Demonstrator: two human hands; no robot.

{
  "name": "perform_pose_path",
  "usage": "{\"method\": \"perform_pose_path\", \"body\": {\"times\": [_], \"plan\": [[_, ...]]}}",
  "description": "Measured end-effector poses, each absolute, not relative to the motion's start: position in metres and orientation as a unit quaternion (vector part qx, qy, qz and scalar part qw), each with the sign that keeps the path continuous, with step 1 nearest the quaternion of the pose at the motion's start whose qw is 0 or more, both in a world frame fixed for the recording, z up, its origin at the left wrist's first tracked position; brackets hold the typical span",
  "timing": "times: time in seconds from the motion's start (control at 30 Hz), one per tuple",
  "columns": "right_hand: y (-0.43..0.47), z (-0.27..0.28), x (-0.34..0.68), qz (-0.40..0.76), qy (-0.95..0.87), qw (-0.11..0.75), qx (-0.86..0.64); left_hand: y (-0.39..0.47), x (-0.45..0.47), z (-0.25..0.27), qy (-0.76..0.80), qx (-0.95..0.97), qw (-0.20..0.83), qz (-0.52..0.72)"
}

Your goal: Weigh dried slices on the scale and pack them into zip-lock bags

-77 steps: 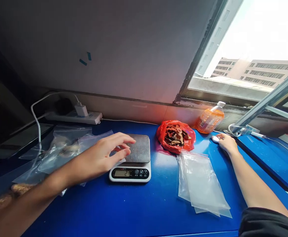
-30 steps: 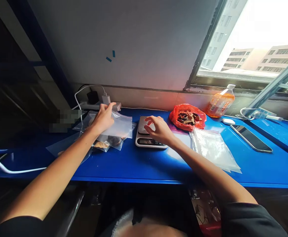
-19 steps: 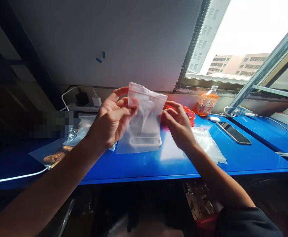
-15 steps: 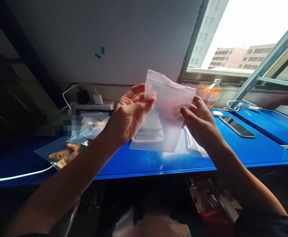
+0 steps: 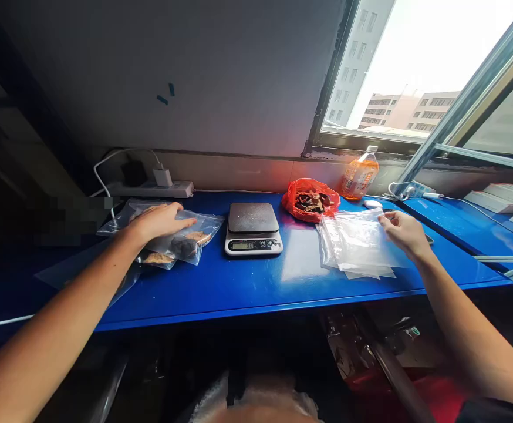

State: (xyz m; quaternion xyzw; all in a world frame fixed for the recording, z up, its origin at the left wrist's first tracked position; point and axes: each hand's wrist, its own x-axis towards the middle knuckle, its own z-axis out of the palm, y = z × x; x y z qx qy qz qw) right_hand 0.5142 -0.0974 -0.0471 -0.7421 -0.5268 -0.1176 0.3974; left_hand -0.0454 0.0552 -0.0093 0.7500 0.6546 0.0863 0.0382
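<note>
My left hand [image 5: 162, 223] reaches over the filled zip bags [image 5: 192, 244] at the left, fingers stretched out and resting on or just above them. Brown dried pieces show through the clear plastic. On the right, my right hand [image 5: 404, 232] pinches the upper right corner of a clear zip bag [image 5: 357, 238], which lies over a stack of flat ones. Between the hands sits a digital kitchen scale [image 5: 253, 218] with a bare metal plate and a lit display. Behind the flat bags, a red plastic bag [image 5: 288, 204] stands open with dark dried pieces inside.
An orange drink bottle [image 5: 360, 175] stands by the wall beneath the window. A power strip [image 5: 179, 188] with a white charger [image 5: 162, 176] lies at the back left. My right hand partly hides a phone [image 5: 429, 239]. The blue table [image 5: 239, 288] ends at its front edge.
My hands have moved apart from the zip bag held up over the scale. The left went to the filled bags, the right to the flat stack. The scale and red bag are now uncovered.
</note>
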Motion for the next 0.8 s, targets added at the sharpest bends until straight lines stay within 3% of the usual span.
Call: {"method": "perform_pose_path", "body": {"times": [0.13, 0.27, 0.43, 0.6, 0.8], "plan": [[-0.078, -0.02, 0.511, -0.202, -0.457, 0.366, -0.785, 0.06, -0.044, -0.016, 0.627, 0.773, 0.055, 0.083], [-0.047, 0.022, 0.456, -0.222, -0.494, 0.448, -0.711, 0.079, -0.031, -0.011, 0.63, 0.764, 0.09, 0.105], [0.0, 0.028, 0.335, -0.017, -0.686, 0.49, -0.538, 0.085, -0.018, 0.002, 0.605, 0.772, 0.095, 0.173], [0.009, 0.003, 0.251, 0.138, -0.726, 0.492, -0.461, 0.05, 0.001, 0.029, 0.531, 0.758, 0.14, 0.352], [-0.023, -0.014, 0.225, 0.37, -0.698, 0.464, -0.401, 0.016, 0.038, 0.017, 0.403, 0.783, 0.01, 0.473]]}}
